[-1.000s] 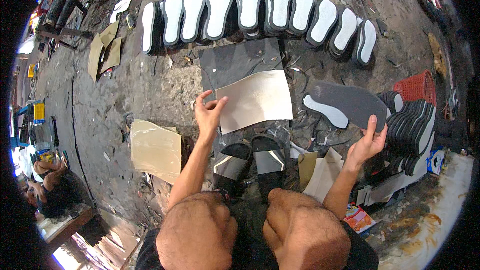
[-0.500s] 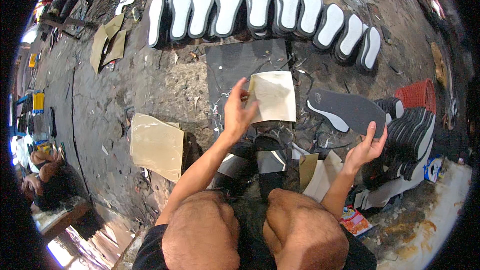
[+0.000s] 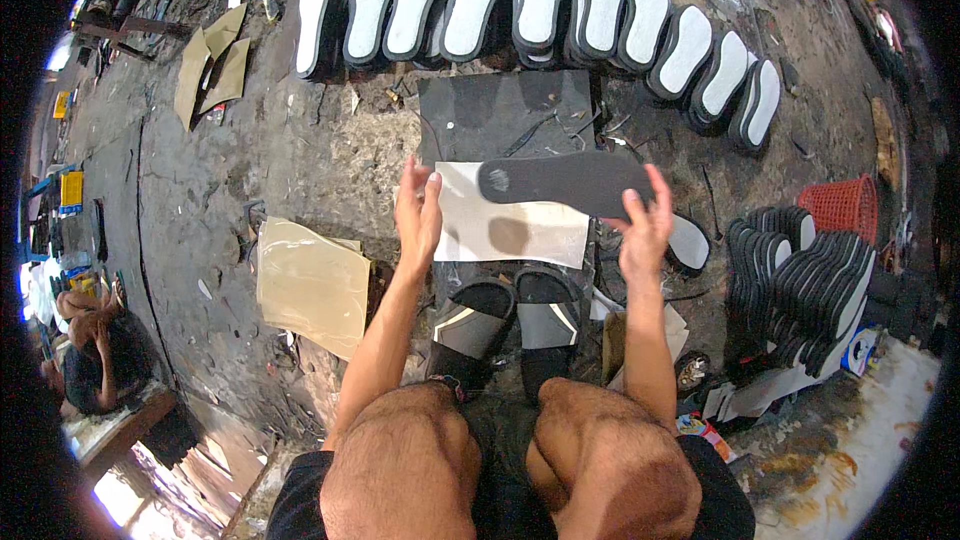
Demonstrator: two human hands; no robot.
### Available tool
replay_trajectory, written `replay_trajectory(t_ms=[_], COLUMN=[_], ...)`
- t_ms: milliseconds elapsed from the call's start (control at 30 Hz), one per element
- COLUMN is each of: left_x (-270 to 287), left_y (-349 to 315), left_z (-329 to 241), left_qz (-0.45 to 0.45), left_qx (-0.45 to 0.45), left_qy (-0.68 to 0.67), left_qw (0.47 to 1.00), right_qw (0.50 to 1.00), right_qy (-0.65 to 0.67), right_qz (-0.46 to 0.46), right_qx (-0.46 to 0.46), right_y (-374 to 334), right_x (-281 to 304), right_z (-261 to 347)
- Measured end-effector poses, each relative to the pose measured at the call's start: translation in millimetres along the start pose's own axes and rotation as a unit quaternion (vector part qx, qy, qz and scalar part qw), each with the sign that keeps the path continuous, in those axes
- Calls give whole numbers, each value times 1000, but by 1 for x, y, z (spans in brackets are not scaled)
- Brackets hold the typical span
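Sole held over the sheet, not laid down

Nearest are the person's dark sandals (image 3: 470,325). Just beyond them, a cream sheet (image 3: 515,232) lies flat and bare on the floor, partly over a dark mat (image 3: 510,120). The left hand (image 3: 418,215) is open at the sheet's left edge; whether it touches cannot be told. The right hand (image 3: 645,220) pinches a dark sole (image 3: 565,182) by its wide end, above the sheet's far edge; a separate shadow below suggests it is raised. So the sheet looks ready, while work on this sole seems barely begun.

A single pale-faced sole (image 3: 689,243) lies to the right, and beyond it many stacked soles (image 3: 800,270) appear to remain. Farthest, a row of white-topped stacks (image 3: 540,0) stands sorted; whether those are finished cannot be told.
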State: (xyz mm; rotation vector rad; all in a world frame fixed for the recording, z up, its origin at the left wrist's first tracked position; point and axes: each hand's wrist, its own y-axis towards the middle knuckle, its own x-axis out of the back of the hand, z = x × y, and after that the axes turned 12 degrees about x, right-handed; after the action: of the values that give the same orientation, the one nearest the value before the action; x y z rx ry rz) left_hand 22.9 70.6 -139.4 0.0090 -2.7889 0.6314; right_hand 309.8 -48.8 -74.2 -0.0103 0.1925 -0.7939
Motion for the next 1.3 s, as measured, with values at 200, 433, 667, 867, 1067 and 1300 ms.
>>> replay_trajectory(t_ms=[200,433,667,867,1067,1300], left_x=[11,14,7,4,9,-18], left_y=[-21,-9,-1,2,10,15], left_z=[-8,7,13,11,8,-22], left_qz=[79,19,-27,-26,-34,121], left_qx=[144,88,18,12,-36,-375], left_qy=[-77,16,153,137,179,386], left_qw=[983,996,988,990,983,834], right_qw=[991,981,980,982,971,925], right_qy=[42,-189,-193,-187,-236,-371], right_qz=[-2,50,52,39,32,39], right_qx=[-127,-9,1,1,27,70], right_y=[-24,-13,-11,-9,-11,-16], right_x=[-19,-13,-13,-12,-18,-35], right_z=[-45,-69,-81,-86,-88,-69])
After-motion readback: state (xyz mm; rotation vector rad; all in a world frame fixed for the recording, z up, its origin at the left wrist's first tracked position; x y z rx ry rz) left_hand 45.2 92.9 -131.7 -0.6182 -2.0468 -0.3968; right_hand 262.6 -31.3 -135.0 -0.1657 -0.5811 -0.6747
